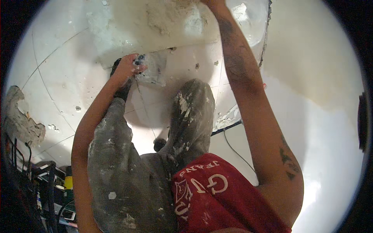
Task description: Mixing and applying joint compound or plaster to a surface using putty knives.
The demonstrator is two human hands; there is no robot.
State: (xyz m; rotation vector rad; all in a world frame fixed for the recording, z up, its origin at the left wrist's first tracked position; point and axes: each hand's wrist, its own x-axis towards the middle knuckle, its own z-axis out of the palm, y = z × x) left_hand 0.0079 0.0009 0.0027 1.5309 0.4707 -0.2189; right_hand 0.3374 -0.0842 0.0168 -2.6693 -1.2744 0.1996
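Curling our left hand point(129, 66) around the dark handle point(138, 59) of a trowel-like tool point(155, 70), we hold it beside the smeared panel point(175, 25). We judge this a plaster-working step; the next move likely calls for keeping the tool level. Our right hand point(213, 2) is cropped; we cannot tell its grip.
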